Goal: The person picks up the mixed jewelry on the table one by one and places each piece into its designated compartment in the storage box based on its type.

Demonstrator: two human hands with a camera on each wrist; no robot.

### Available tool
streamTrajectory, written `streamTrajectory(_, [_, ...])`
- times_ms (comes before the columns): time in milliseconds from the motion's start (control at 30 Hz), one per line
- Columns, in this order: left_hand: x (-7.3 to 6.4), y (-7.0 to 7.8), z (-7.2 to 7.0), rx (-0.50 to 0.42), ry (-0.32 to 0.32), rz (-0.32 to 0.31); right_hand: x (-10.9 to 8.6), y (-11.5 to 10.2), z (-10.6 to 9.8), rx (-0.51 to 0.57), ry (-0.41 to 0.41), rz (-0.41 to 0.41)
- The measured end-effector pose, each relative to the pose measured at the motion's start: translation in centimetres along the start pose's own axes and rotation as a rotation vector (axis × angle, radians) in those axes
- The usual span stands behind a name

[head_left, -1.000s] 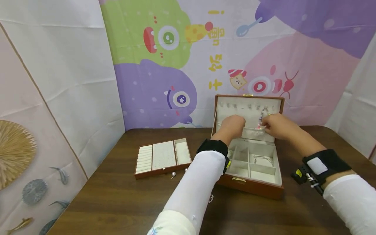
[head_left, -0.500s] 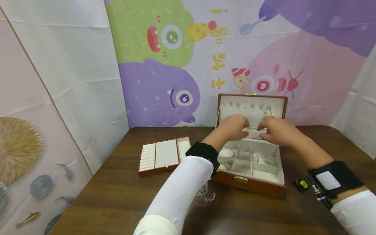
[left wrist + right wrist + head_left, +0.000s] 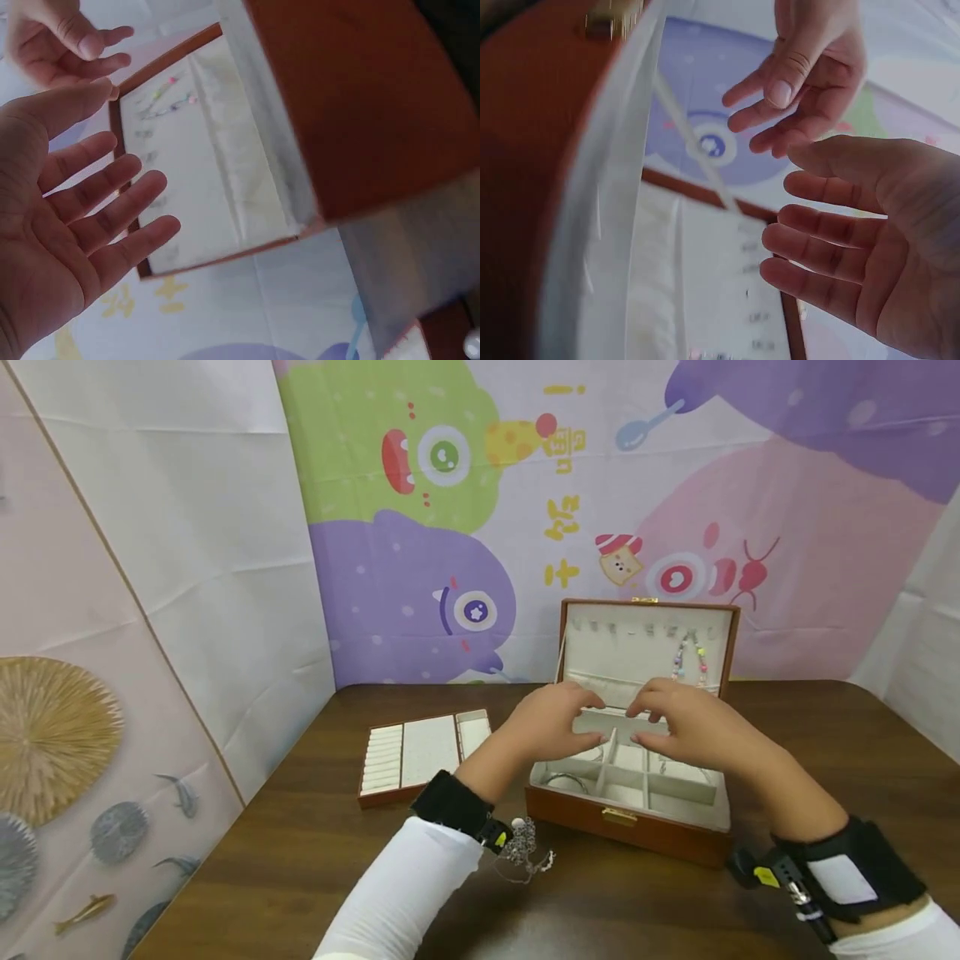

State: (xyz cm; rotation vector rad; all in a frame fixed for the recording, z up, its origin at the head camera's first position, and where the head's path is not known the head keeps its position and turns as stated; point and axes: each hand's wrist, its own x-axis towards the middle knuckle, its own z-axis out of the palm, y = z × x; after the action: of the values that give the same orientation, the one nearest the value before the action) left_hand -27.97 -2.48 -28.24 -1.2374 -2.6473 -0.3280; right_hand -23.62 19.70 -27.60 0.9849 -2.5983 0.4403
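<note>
My left hand and right hand hover over an open brown jewelry box, fingers spread, holding nothing. Both palms show in the wrist views, the left hand and right hand facing each other. A colourful beaded bracelet hangs from a hook towards the right of the upright lid, below it a cream pocket. In the left wrist view the beaded bracelet hangs in a loop. Silver bangles lie in compartments of the box; my right hand partly covers those on the right.
Left of the box lies a shallow jewelry tray with ring rolls, a flat panel and a narrow compartment. A tangle of silver chains sits on the wooden table beside my left wrist. A cartoon cloth hangs behind.
Both hands have drawn back from the lid, down and towards me, with fingers opening. The beaded bracelet, earlier at my right fingers, now hangs in full view on its hook.
</note>
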Motion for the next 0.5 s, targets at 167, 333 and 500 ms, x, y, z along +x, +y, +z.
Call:
streamTrajectory(167, [-3.0, -0.4, -0.3, -0.013, 0.018, -0.042, -0.1, -1.3, 0.9, 0.018, -0.006, -0.038])
streamTrajectory(333, [-5.9, -1.4, -0.4, -0.044, 0.077, -0.037, 0.0, -2.3, 1.9, 0.033, -0.002, -0.102])
streamTrajectory(500, [-8.2, -2.1, -0.4, -0.054, 0.104, -0.032, 0.0, -3.5, 2.7, 0.03, 0.001, -0.158])
